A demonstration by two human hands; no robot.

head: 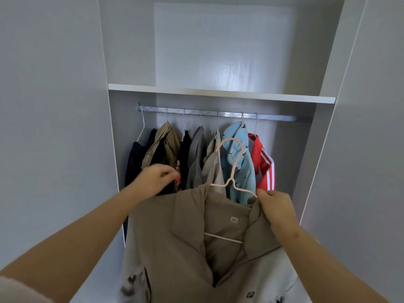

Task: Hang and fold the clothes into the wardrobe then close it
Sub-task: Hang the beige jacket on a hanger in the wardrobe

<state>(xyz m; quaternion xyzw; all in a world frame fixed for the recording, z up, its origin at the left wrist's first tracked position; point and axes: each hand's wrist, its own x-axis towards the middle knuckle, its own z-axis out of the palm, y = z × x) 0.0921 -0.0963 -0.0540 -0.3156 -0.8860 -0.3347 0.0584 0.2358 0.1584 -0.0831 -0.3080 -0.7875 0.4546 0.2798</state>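
A tan jacket (179, 237) on a pale pink hanger (235, 169) is held up in front of the open wardrobe (218, 92). My right hand (277, 206) grips the jacket's right shoulder together with the hanger's arm. My left hand (159, 178) is raised just above the jacket's left shoulder, fingers curled and blurred; whether it touches the cloth is unclear. The hanger's hook stands upright below the metal rail (279, 117).
Several garments hang on the rail: a navy one (137, 158), khaki, black, grey, beige, a light blue fleece (238, 162) and a red jacket with white stripes (262, 162). The rail is bare to the right of the red jacket. Grey doors (360, 127) stand open at both sides.
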